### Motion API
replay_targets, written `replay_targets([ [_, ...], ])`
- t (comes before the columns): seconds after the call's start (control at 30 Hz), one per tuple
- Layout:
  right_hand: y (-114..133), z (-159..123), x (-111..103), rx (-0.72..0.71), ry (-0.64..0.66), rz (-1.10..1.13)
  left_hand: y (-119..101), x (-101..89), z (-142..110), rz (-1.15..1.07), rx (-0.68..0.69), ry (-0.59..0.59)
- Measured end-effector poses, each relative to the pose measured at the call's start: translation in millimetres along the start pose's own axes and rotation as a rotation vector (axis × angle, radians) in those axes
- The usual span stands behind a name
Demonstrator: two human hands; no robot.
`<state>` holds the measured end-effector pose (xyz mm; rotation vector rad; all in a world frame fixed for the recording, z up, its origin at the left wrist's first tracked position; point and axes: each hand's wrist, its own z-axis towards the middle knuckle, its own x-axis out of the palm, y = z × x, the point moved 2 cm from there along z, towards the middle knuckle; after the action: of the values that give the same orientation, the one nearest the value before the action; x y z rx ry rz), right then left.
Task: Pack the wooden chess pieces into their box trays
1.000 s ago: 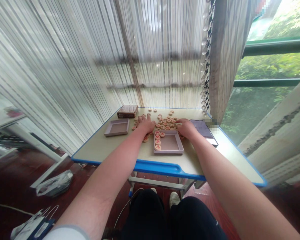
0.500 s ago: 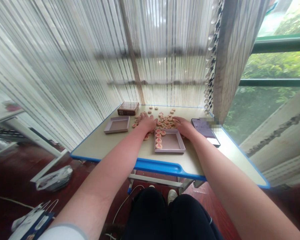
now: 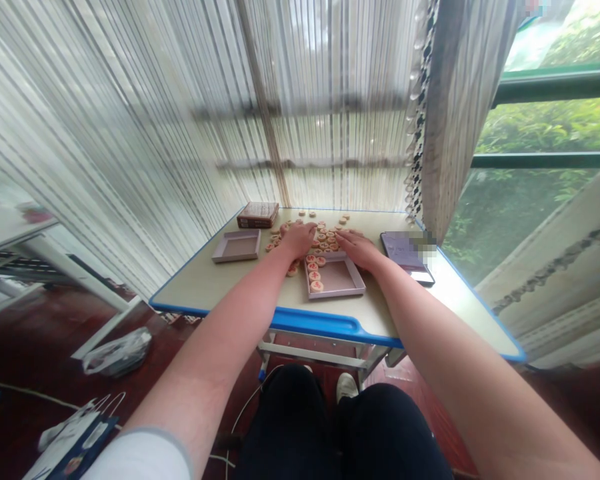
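Note:
Round wooden Chinese chess pieces (image 3: pixel 323 237) lie in a loose pile between my two hands. My left hand (image 3: pixel 299 240) rests over the pile's left side, fingers stretched forward, touching or just above pieces. On the right, my right hand (image 3: pixel 356 245) lies low with its fingers extended against the pile's edge. Closest to me is a shallow pale box (image 3: pixel 351 291). Several red-marked pieces (image 3: pixel 315 276) stand in a column along its left wall, with one more beside the top. Pieces under my palms are hidden.
Another shallow box part (image 3: pixel 221 259) lies at the left, with a brown box (image 3: pixel 258 215) behind it. A phone-like device in a dark case (image 3: pixel 405 257) is at the right. A few pieces (image 3: pixel 345 218) are scattered near the back. The desk has a blue edge (image 3: pixel 320 321).
Both hands have moved slightly inward, and the pile between them looks tighter. My left hand's fingers are less spread. The view has shifted a little.

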<state>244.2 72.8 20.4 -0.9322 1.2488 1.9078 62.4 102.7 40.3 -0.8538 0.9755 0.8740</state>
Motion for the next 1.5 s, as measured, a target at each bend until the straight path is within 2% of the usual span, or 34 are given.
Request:
replay_targets([
  [0.1,-1.1,0.9,0.6,0.007,0.022,-0.028,-1.5,-1.5,-0.6,0.035,0.016,-0.036],
  [0.27,-3.6,2.1,-4.4,0.018,-0.071,-0.138,2.8,-3.5,0.7,0.097,0.061,-0.034],
  [0.4,-4.6,-1.1,-9.1,0.095,-0.070,-0.244,14.3,-11.7,3.6,0.145,-0.080,0.004],
  [0.57,-5.2,-4.6,-11.4,0.181,-0.131,-0.277,20.6,-22.3,5.2,0.115,-0.210,0.161],
  [0.7,-7.3,-4.7,-12.3,0.237,-0.153,-0.271,11.4,-23.8,-0.7,-0.047,-0.213,0.371],
  [0.77,-6.9,-5.0,-13.9,0.252,-0.156,-0.253,5.9,-23.3,-3.8,-0.074,-0.196,0.406],
  [1.1,-9.8,-4.6,-13.7,0.331,-0.160,-0.210,-0.4,-19.7,-4.6,-0.060,-0.098,0.351],
  [1.17,-10.5,-4.9,-13.7,0.341,-0.165,-0.218,0.7,-19.3,-3.2,-0.016,-0.105,0.286],
  [1.3,-10.2,-7.1,-16.4,0.362,-0.181,-0.226,5.0,-19.1,-0.4,0.105,-0.205,0.051],
  [1.37,-10.9,-7.8,-17.5,0.375,-0.190,-0.219,6.1,-17.8,0.2,0.124,-0.232,0.011],
  [1.5,-14.0,-7.1,-17.7,0.393,-0.201,-0.197,3.8,-17.7,-0.7,0.131,-0.221,0.005],
])
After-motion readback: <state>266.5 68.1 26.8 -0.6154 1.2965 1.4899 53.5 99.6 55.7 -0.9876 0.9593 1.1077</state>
